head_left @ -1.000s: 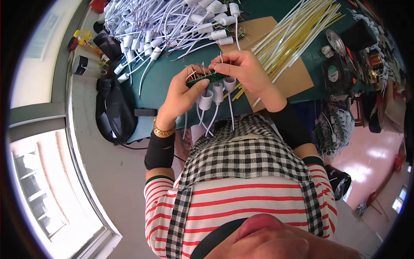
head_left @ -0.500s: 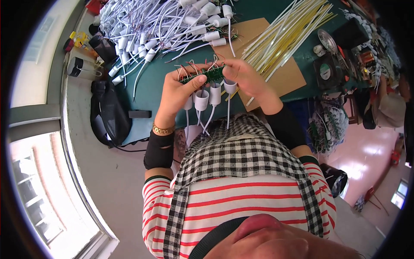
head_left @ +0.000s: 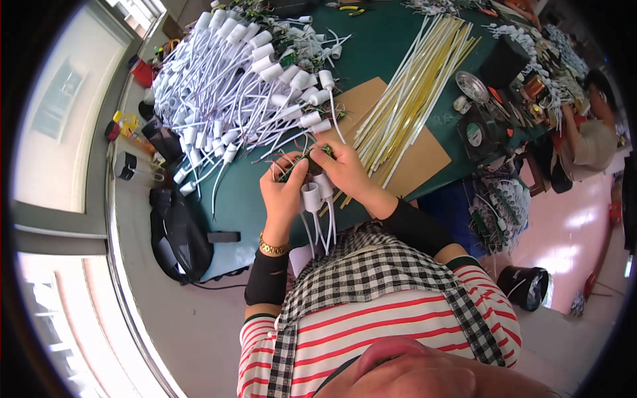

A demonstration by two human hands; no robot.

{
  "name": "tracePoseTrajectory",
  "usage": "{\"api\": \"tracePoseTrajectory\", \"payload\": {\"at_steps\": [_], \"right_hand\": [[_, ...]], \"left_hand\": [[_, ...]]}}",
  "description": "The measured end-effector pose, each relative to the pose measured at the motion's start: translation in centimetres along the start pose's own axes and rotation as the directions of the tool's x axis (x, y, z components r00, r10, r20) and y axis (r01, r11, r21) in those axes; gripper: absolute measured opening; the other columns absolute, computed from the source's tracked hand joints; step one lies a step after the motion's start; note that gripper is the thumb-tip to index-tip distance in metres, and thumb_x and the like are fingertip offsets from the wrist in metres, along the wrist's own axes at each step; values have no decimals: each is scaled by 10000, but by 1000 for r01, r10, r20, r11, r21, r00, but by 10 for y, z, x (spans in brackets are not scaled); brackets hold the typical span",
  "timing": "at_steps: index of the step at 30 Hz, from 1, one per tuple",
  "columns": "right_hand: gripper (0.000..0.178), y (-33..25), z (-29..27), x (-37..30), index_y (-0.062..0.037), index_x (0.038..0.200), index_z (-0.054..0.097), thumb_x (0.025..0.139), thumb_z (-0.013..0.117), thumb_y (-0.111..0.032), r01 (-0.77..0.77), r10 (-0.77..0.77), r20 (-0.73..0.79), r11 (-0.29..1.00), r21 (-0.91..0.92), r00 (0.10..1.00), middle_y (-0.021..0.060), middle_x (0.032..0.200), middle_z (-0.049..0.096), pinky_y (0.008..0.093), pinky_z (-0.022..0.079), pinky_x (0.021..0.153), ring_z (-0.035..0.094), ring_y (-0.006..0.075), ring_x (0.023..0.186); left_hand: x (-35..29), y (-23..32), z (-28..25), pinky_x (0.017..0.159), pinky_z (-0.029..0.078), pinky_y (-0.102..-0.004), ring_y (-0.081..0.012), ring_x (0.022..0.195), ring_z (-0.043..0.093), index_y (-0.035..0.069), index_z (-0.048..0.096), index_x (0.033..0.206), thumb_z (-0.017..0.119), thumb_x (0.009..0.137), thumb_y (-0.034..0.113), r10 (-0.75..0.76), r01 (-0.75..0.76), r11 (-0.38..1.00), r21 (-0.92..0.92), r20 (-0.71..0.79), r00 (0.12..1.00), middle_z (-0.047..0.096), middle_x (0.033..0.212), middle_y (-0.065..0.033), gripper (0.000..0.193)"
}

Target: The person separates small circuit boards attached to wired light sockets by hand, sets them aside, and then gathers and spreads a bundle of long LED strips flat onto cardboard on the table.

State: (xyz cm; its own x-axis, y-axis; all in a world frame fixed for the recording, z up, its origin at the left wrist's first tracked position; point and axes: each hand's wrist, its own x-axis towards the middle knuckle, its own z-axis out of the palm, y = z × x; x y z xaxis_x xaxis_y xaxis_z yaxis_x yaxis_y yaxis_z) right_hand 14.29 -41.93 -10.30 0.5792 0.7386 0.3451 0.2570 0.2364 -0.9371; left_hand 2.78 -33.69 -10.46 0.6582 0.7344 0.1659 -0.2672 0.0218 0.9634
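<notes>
Both of my hands come together above the near edge of the green table, with closed fingers. Between them is a green circuit board (head_left: 285,176) with thin wires sticking up, mostly covered by my fingers. My left hand (head_left: 280,191) grips one end, thumb on the near side. My right hand (head_left: 348,175) grips the other end, its thumb pressed close to the left one. Just below the board hang white lamp sockets (head_left: 311,198), open ends up, their white cables (head_left: 317,225) trailing down to my checked apron.
A big heap of white corded sockets (head_left: 225,86) covers the table's left. Yellow and white strips (head_left: 408,99) lie over brown cardboard (head_left: 424,162). Farther right stand a metal dish (head_left: 471,85) and a black device (head_left: 476,136). A black bag (head_left: 178,232) rests at the left edge. Another person (head_left: 594,142) sits far right.
The view has shifted, showing more of the table's far side. My hands have drawn closer together, and the board, earlier a plain straight strip, is now largely hidden by my fingers.
</notes>
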Motion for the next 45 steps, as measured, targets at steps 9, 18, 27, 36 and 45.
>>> {"api": "tracePoseTrajectory", "payload": {"at_steps": [9,18,27,36,45], "right_hand": [[160,14,-4,10,20,1008,606,884,579,-77,-56,34,102,974,221,994,10,864,629,229,478,686,575,63,771],[272,18,-14,3,25,1047,611,821,658,-121,-259,226,137,912,318,964,49,898,637,232,484,701,585,69,764],[274,37,-8,4,35,1008,615,810,665,-149,-174,171,88,984,31,981,110,845,654,297,482,703,610,157,760],[187,20,-10,-3,13,892,657,786,697,-135,-120,102,-119,981,-154,988,37,769,651,234,472,640,548,61,676],[310,-16,-27,3,-7,973,614,719,727,-144,-208,192,183,975,72,964,4,795,620,234,467,603,565,68,683]], "left_hand": [[12,-7,15,726,467,-209,-76,823,555,-18,607,1138,558,905,75,195,-195,981,-1,10,981,636,1032,-57,256],[29,-24,3,814,467,-269,-150,896,584,-96,555,1134,494,945,157,82,-31,958,-285,168,982,617,1057,-122,322],[35,-38,-3,964,390,-301,-204,1083,542,-58,531,1210,495,937,118,136,-49,963,-263,321,937,554,1229,-141,327],[26,-26,29,672,496,-279,-158,785,634,-41,565,1168,473,883,-7,262,-240,825,511,29,965,667,990,-142,302],[38,-15,8,1035,294,-399,-305,1234,408,-55,597,1108,443,940,376,272,-192,957,-217,437,858,413,1349,-222,487]]}}
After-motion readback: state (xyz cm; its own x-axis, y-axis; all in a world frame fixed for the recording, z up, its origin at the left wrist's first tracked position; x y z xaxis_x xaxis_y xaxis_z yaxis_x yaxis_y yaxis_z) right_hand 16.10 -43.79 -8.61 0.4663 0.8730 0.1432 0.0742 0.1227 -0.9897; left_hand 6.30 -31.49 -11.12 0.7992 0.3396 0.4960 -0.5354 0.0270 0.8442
